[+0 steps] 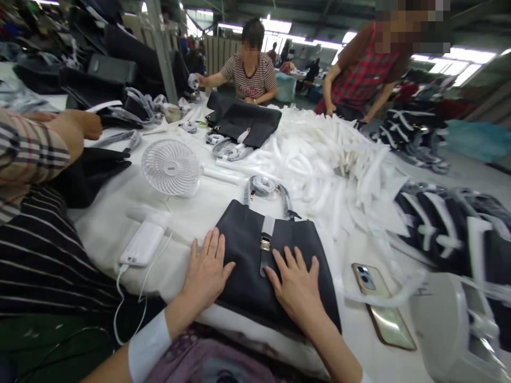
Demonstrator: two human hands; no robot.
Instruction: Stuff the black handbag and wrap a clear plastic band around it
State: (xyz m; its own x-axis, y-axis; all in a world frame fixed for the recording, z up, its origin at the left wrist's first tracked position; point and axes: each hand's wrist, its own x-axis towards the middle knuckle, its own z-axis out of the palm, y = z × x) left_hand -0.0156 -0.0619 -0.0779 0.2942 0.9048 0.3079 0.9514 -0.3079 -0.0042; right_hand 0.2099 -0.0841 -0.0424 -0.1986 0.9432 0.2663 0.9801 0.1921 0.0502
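Pressing handbag [244,240]: left hand [206,274], right hand [297,290]

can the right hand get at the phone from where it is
Probably yes: the right hand lies flat on the black bag, and the phone lies close beside it with only bare table between.

Left forearm, lower left of frame: person is wearing a white sleeve [147,343], smooth and close-fitting, its edge ending short of the wrist. Left hand [205,271] and right hand [297,287], centre of frame, are both showing bare. Right forearm [339,346] is running uncovered to the bottom edge. Bottom centre: a purple garment [207,364] is showing a blurred pale pattern.
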